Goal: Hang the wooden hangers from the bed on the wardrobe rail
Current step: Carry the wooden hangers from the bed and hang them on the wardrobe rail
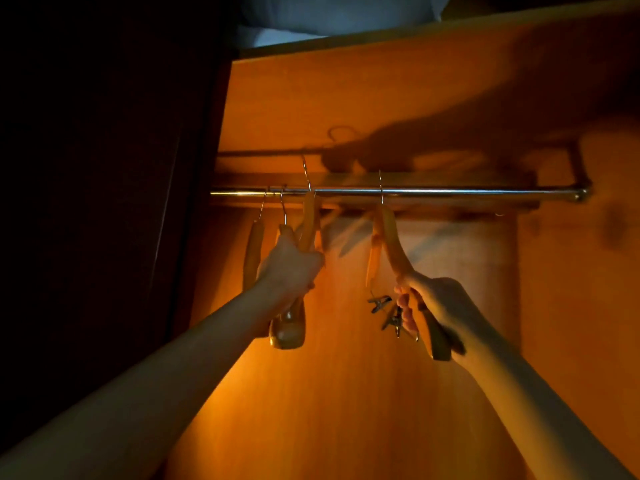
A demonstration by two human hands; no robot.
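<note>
A chrome wardrobe rail (450,192) runs across the orange wooden wardrobe. At its left end two wooden hangers (254,251) hang from their hooks. My left hand (291,268) is shut on a third wooden hanger (309,220), whose metal hook stands at the rail beside them. My right hand (436,306) grips the lower arm of another wooden hanger (389,237); its hook crosses the rail near the middle. Two metal clips (388,311) dangle from that hanger next to my fingers.
The wardrobe's back panel (346,393) glows orange from a light below. A dark door or side wall (104,168) closes the left. Pale bedding (329,15) lies on the shelf above. The rail's right half carries no hangers up to its bracket (583,194).
</note>
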